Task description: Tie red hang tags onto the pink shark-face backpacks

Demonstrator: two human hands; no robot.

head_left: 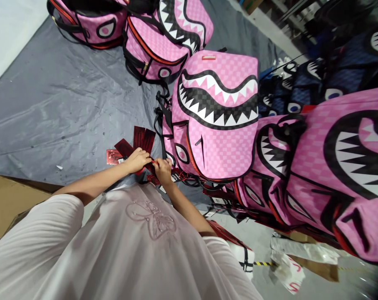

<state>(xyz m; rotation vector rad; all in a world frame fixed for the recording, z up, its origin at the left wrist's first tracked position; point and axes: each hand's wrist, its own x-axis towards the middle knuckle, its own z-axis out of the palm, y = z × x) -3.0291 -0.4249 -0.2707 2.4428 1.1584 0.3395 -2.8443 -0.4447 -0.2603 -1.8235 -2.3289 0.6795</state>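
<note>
My left hand (138, 161) is closed over dark red hang tags (144, 139) that fan out beyond its fingers above the grey sheet. Just to its right, my right hand (163, 170) pinches the same red bunch; the fine detail between the fingers is too small to make out. More red tags, some with white labels, lie under and beside the right hand. Close by stands a pink checkered backpack (218, 141) with a toothed shark mouth, an eye patch and a black front zip. Its black straps hang toward my hands.
Other pink backpacks (159, 46) lie at the top of the grey sheet (51, 112), and more (342, 166) crowd the right side. Dark blue backpacks (308, 85) stand behind them. A cardboard box (13, 204) is at the left, and plastic wrapping (289, 271) lies on the floor.
</note>
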